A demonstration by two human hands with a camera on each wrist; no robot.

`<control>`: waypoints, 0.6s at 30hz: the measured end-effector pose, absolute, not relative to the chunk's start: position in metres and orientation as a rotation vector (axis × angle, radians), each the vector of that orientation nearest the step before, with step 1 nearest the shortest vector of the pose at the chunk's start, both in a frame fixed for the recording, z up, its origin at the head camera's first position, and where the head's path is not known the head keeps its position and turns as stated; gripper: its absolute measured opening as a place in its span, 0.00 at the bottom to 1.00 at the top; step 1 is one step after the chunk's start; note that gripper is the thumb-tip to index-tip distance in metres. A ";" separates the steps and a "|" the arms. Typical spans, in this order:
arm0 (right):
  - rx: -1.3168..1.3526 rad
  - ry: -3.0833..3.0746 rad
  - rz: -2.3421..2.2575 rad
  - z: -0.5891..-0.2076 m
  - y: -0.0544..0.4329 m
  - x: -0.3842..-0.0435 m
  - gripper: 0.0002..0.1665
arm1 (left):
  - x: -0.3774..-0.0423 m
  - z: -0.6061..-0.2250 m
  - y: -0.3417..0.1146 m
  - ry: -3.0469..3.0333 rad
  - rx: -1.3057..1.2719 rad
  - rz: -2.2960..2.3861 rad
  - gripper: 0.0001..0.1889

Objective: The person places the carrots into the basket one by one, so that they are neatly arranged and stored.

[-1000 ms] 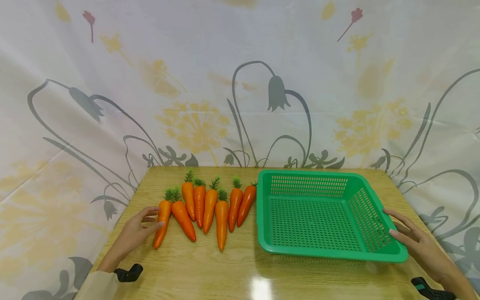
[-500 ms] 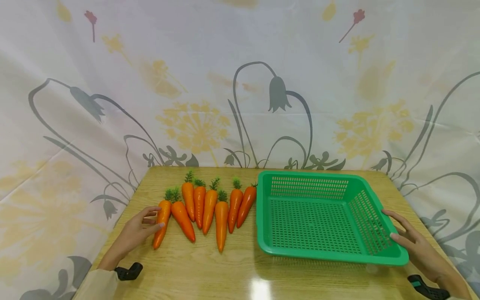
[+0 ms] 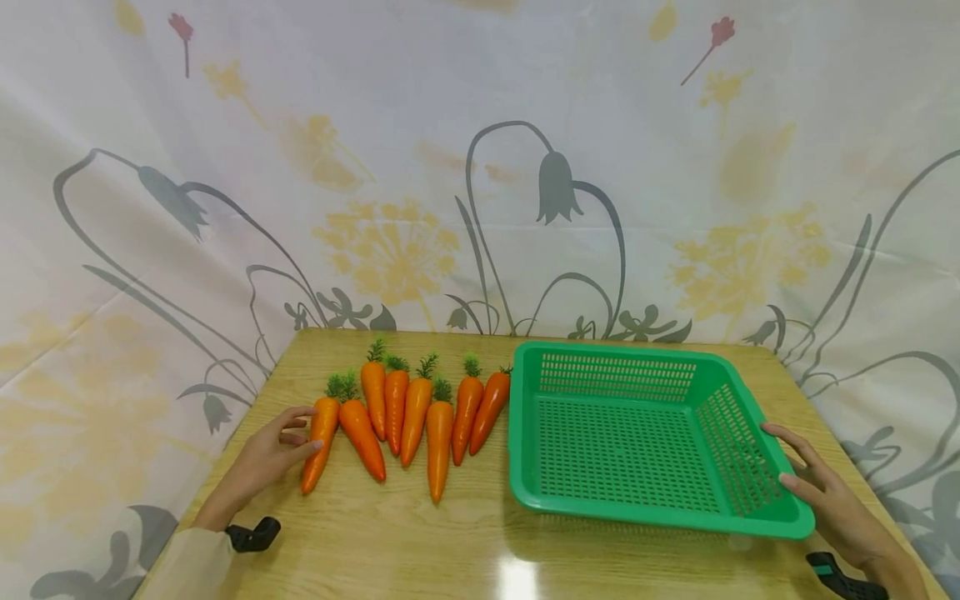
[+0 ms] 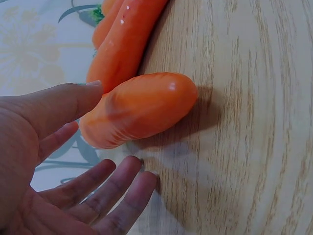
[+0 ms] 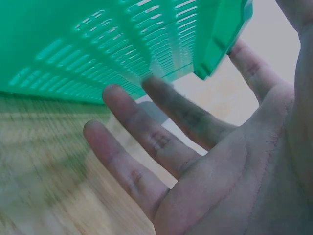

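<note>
My left hand (image 3: 266, 454) is beside the leftmost orange carrot (image 3: 321, 442), thumb and index finger at its left side. In the left wrist view the thumb tip overlaps that carrot (image 4: 144, 107), while the other fingers spread loosely apart from it. Several more carrots (image 3: 439, 442) with green tops lie in a row to its right. A green plastic basket (image 3: 622, 515) with slotted walls stands right of them, with nothing in it. My right hand (image 3: 836, 492) touches the basket's right rim with thumb and index finger. In the right wrist view its other fingers extend nearly straight beside the slotted wall (image 5: 161, 29).
The things lie on a light wooden table (image 3: 390, 546). A white cloth (image 3: 480, 208) printed with grey and yellow flowers hangs behind and at both sides. Black straps (image 3: 255, 535) sit on both wrists.
The right hand and the basket's near right corner have shifted slightly towards the person. The left hand stays beside the leftmost carrot, and the view has moved a little.
</note>
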State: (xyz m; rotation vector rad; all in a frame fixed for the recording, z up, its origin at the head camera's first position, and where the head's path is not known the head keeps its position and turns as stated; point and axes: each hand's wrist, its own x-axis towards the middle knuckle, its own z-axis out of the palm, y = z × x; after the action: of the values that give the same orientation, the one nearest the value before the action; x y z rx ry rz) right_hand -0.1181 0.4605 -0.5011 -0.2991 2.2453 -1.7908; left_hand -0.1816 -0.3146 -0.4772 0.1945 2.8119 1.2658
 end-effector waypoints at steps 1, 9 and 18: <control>-0.300 2.250 -1.785 -0.501 0.460 -0.118 0.39 | -0.182 -0.477 -0.315 2.814 0.191 1.265 0.31; -0.291 2.123 -1.884 -0.500 0.462 -0.121 0.40 | -0.184 -0.480 -0.315 2.816 0.189 1.271 0.31; -0.337 2.245 -1.747 -0.500 0.465 -0.124 0.40 | -0.194 -0.478 -0.313 2.842 0.203 1.240 0.30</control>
State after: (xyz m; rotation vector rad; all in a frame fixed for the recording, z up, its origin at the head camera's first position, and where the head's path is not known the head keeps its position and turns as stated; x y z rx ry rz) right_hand -0.1245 0.4648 -0.5005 -0.3370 2.2447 -1.7469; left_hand -0.1937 -0.3131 -0.4783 0.2027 2.8419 1.2402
